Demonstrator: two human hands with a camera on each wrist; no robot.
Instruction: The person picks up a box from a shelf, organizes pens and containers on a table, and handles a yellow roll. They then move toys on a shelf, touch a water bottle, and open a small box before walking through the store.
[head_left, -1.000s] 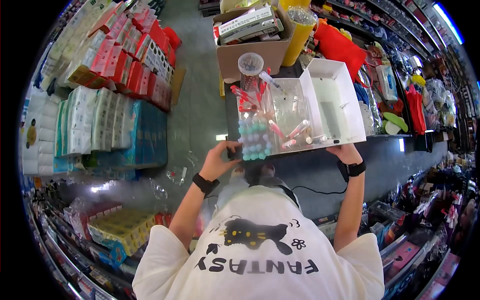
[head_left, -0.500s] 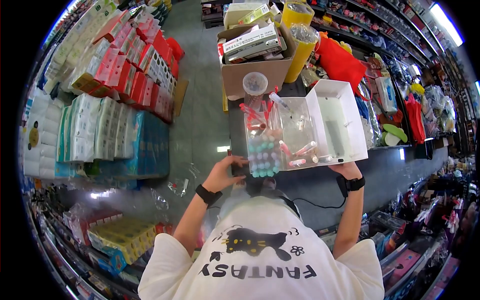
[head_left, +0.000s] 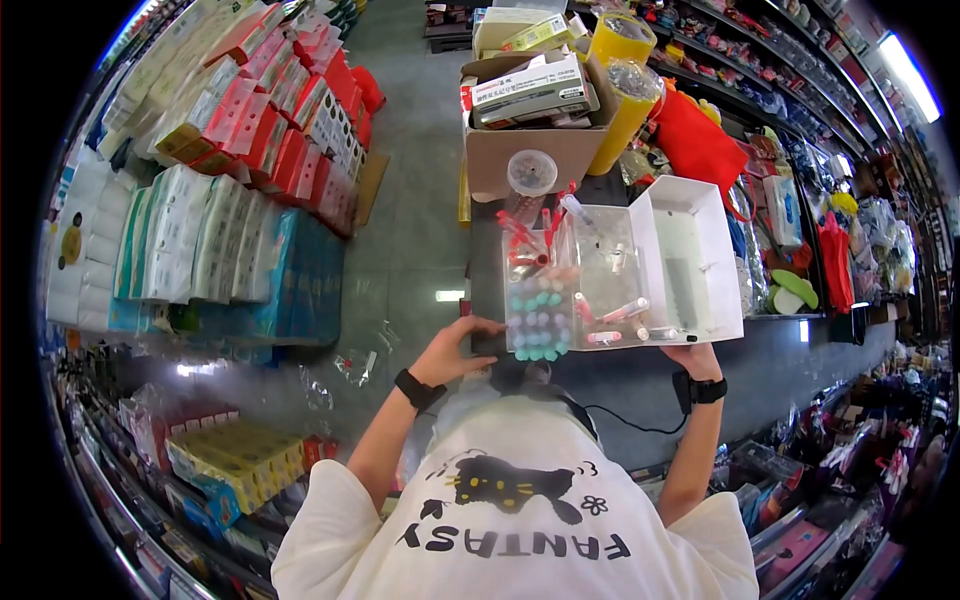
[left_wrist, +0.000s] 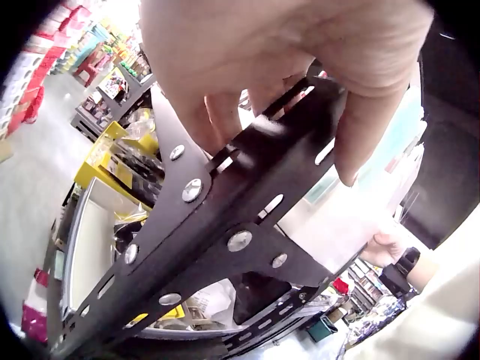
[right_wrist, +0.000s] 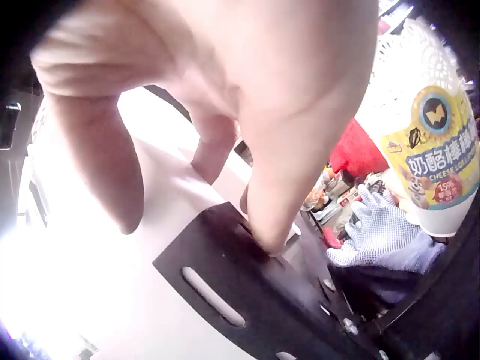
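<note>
At the near left corner of the bench [head_left: 487, 255], the left hand [head_left: 450, 352] holds the black metal frame [left_wrist: 225, 217], with its fingers bent over one side and the thumb apart on the other. The right hand [head_left: 697, 360] grips the same frame farther to the right; its thumb lies over the wall of the white box [head_left: 725, 290], while one fingertip presses the dark metal. How firmly each hand presses, I cannot tell.

From both hands, the bench lies forward, and its long axis goes away from the person. The left hand is nearer to the clear tray [head_left: 606, 222] and to the bead strands [head_left: 540, 322], turquoise and lilac, at its near left part. Red pens [head_left: 518, 232] stand behind these beads; some markers [head_left: 625, 310] lie at the near end of the middle compartment. The white box, long in the forward direction, is beside the tray, so the right hand is nearer to it.

Behind the tray stands a clear jar [head_left: 531, 174], then a cardboard box [head_left: 535, 155] with packets inside, and beside it the yellow rolls [head_left: 622, 125].
</note>
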